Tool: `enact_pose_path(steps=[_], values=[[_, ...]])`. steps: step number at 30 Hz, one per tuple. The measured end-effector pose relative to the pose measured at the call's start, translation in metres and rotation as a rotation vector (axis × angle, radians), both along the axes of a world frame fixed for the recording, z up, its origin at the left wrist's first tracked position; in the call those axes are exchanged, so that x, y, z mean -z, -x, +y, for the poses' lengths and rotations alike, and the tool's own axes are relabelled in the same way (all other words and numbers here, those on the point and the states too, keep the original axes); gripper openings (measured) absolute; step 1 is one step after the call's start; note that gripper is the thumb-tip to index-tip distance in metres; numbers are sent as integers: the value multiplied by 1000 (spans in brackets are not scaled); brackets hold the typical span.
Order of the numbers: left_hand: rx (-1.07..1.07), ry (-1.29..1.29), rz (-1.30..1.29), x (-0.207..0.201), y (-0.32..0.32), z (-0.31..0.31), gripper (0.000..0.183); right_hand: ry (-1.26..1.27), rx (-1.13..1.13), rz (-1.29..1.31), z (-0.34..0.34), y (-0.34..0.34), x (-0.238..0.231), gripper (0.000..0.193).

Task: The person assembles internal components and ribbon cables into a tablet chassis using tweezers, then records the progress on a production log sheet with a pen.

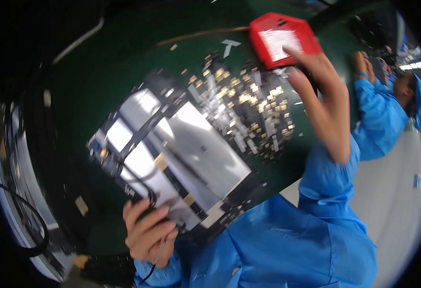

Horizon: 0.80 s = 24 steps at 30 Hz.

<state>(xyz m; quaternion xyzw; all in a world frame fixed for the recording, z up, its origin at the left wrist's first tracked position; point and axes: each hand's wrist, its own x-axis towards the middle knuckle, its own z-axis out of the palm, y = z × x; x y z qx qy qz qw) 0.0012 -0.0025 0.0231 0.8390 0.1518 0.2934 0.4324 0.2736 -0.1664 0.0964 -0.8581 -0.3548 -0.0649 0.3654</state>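
Silver-and-black panel (196, 149) sits aslant over the green table (119, 53) in the head view, just in front of your body (287, 230). Your left hand (150, 237) curls its fingers at the panel's near left edge, a thin dark cord (149, 274) running below; blur hides whether it grips. Your right hand (333, 110) spreads thumb and forefinger apart at the red object (311, 38); whether they touch it is unclear. Shiny, black-bordered plates (143, 102) face up, with gold and silver pieces (249, 98) scattered beside them.

Loose parts (252, 99) on table (124, 43), panel assembly (210, 149) at left, box (276, 38) at right rear, co-worker (381, 115) far right
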Motion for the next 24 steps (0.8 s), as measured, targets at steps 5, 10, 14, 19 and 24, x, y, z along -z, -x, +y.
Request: enact_pose_path(steps=[5, 10, 14, 19, 24], values=[[61, -30, 1, 10, -18, 15, 14, 9, -685, 307, 10, 103, 22, 20], [70, 29, -47, 12, -14, 17, 14, -113, -773, 93, 22, 132, 52, 22], [55, 63, -87, 17, -14, 16, 13, -53, -717, 22, 23, 136, 56, 24], [48, 98, -96, 17, -15, 16, 12, -14, -697, 13, 25, 139, 58, 24], [46, 119, -86, 16, -16, 16, 12, -22, -725, 18, 28, 136, 57, 23]])
